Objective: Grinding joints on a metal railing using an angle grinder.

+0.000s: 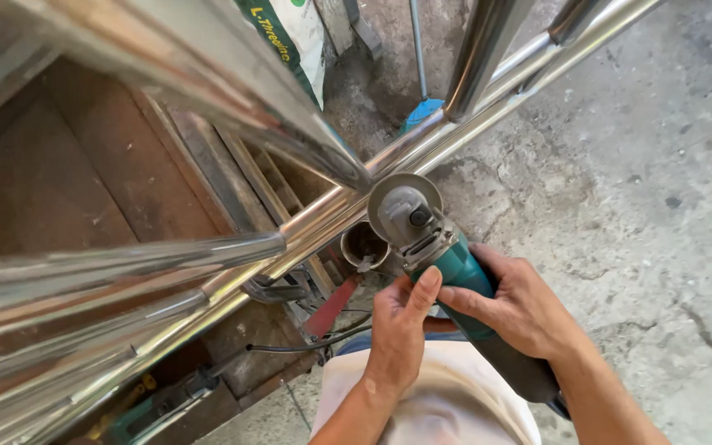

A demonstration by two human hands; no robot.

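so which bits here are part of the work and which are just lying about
In use:
teal angle grinder with grey disc guard
shiny steel tube frame
left hand, right hand

Lying about:
green-and-white sack
black cable
red flat strip

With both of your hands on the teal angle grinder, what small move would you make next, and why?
Probably ease the grey grinding disc onto the shiny steel tube joint. It sits right beside the joint, and the left hand and right hand both grip the teal angle grinder.
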